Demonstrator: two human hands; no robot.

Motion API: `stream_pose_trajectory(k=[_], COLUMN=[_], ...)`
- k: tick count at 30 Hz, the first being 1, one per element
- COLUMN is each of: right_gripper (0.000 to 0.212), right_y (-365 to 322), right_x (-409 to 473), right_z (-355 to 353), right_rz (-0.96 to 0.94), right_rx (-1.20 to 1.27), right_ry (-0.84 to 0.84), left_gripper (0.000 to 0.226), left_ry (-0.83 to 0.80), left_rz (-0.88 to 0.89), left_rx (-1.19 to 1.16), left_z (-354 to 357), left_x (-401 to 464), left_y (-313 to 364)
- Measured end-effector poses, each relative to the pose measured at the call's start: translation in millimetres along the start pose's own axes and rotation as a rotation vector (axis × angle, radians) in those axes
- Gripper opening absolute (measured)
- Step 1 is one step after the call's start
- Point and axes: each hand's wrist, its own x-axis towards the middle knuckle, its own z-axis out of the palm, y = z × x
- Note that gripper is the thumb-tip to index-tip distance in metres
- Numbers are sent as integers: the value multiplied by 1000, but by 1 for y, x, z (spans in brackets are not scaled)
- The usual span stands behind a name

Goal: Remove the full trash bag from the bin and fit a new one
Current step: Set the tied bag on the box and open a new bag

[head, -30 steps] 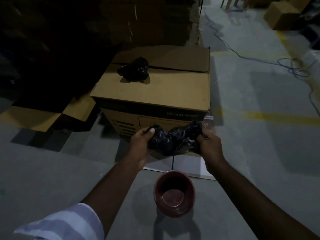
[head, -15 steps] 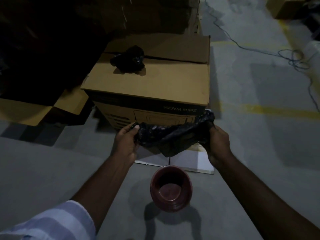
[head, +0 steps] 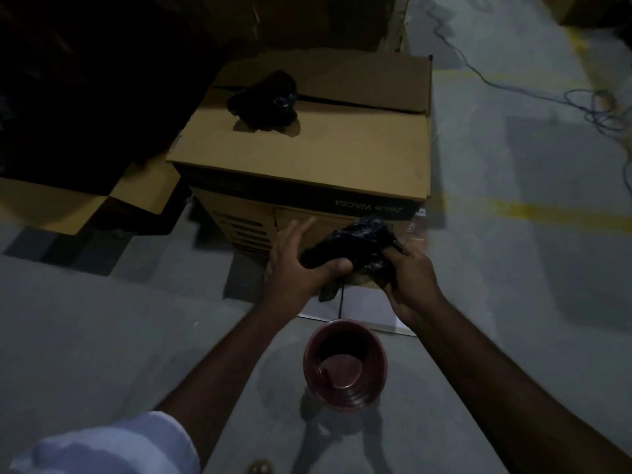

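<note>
A small dark red bin (head: 345, 366) stands on the grey floor below my hands, with no bag in it. Above it I hold a crumpled black trash bag (head: 355, 246). My right hand (head: 408, 283) grips the bag's right side. My left hand (head: 299, 268) touches its left end with the thumb under the bag and the fingers spread upward. A second bunched black bag (head: 265, 102) lies on top of the cardboard box (head: 328, 159) just beyond my hands.
The box stands on a flat white sheet (head: 369, 307) on the floor. More cardboard (head: 61, 203) and dark stacks fill the left and back. A cable (head: 533, 94) runs across the floor at the right, near yellow floor lines (head: 554, 215).
The bag was stretched wide between both hands half a second ago. Now my hands have come together, the bag is bunched up, and my left fingers have opened.
</note>
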Motion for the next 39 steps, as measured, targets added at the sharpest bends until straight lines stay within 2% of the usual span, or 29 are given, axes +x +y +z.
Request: stream_pose_trajectory(k=[1, 3, 5, 9, 13, 19, 30, 36, 39], right_gripper=[31, 31, 28, 24, 25, 9, 29, 34, 43], right_y=[2, 3, 1, -5, -14, -19, -33, -38, -38], right_x=[-1, -2, -3, -1, -9, -17, -23, -41, -46], right_z=[3, 8, 11, 6, 2, -8, -37, -37, -37], right_rz=[2, -4, -39, -126, -213, -291, -354, -256, -197], right_rx=[-17, -82, -187, -345, -408, -472, -590, -556, -615], right_ry=[-10, -30, -25, 8, -5, 1, 59, -112, -227], left_gripper=[85, 53, 24, 11, 13, 16, 17, 13, 29], left_ry=[-16, 1, 37, 117, 205, 369, 527, 459, 456], left_rz=[50, 80, 14, -78, -104, -153, -314, -248, -156], left_rx=[0, -98, -195, -235, -258, -263, -134, -171, -107], left_z=[2, 2, -2, -20, -32, -37, -58, -47, -42], left_x=[-1, 1, 5, 9, 10, 7, 0, -6, -7], left_y=[1, 3, 3, -1, -7, -9, -27, -17, -9])
